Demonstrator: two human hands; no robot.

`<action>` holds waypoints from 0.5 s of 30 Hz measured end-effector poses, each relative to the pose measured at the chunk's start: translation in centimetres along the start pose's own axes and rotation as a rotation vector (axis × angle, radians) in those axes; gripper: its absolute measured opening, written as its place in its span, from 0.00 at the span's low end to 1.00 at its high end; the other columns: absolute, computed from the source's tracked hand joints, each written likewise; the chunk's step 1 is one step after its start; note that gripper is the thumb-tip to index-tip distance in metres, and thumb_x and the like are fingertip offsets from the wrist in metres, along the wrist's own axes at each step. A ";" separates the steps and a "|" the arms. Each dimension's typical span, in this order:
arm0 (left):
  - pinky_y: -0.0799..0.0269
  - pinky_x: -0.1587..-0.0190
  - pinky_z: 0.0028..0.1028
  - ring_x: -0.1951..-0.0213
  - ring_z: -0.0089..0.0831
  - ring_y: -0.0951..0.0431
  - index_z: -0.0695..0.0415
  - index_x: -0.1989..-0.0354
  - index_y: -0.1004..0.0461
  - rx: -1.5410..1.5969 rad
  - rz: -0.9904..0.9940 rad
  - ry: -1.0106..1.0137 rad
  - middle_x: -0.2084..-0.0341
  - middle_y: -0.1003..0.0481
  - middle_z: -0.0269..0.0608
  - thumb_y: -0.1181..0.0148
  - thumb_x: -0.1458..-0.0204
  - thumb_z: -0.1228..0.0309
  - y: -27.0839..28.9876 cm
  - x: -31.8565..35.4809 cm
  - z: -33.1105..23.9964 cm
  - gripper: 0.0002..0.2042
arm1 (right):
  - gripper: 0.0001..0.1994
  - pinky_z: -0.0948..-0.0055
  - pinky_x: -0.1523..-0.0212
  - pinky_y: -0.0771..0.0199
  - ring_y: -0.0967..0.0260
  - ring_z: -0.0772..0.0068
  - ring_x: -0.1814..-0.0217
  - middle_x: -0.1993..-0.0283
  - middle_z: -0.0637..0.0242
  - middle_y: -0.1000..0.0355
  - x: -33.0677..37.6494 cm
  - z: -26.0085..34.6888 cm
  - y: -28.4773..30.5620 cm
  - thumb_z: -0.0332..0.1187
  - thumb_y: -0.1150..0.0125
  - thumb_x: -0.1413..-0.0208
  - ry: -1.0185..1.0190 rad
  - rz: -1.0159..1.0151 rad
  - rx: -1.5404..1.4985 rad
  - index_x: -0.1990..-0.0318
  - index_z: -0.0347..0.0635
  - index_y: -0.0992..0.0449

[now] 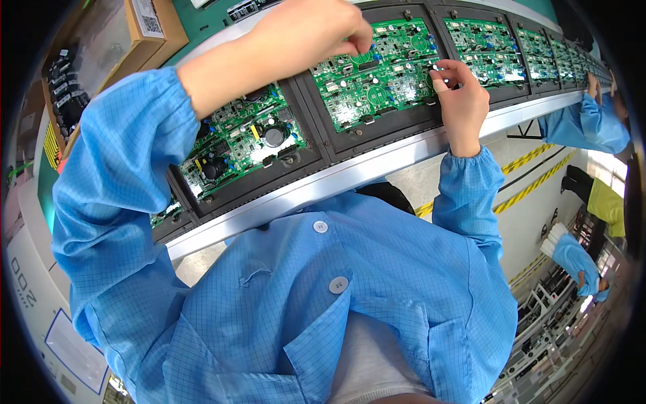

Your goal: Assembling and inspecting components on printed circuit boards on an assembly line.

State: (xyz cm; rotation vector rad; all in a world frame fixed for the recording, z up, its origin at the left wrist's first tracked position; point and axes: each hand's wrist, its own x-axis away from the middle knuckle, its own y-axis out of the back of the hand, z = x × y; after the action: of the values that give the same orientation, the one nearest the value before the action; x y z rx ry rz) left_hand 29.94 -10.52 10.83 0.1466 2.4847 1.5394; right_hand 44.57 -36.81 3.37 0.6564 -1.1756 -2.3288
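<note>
A green circuit board [377, 96] lies in a black frame in front of me. My left hand [323, 25] reaches over its far left part, fingers curled down close to the board; what is between the fingertips is hidden. At the board's right edge, the thumb and forefinger of my right hand [461, 99] pinch a small dark component [432, 76], partly covered by the fingers. Below my left forearm is another green board [235, 149] carrying a large round black capacitor [274, 137] and yellow parts.
More framed boards [483, 50] run along the line to the right, behind a metal rail [296, 195]. A cardboard box [161, 34] with a bag of black components [64, 94] stands at the far left. A co-worker's blue sleeve [585, 124] is farther right.
</note>
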 end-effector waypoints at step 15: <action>0.21 0.63 0.25 0.60 0.25 0.23 0.49 0.66 0.19 -0.352 -0.110 -0.291 0.67 0.23 0.23 0.36 0.56 0.70 -6.0 2.6 0.0 0.07 | 0.10 0.72 0.68 0.27 0.25 0.76 0.70 0.67 0.74 0.17 -0.2 -0.3 0.1 0.32 0.29 0.45 0.086 -0.001 0.035 0.55 0.52 0.16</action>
State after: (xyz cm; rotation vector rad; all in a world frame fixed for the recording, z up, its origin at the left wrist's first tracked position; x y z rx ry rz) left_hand 27.54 -12.71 5.19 0.1602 1.9389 1.7389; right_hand 44.89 -36.89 3.35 0.7611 -1.1801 -2.2615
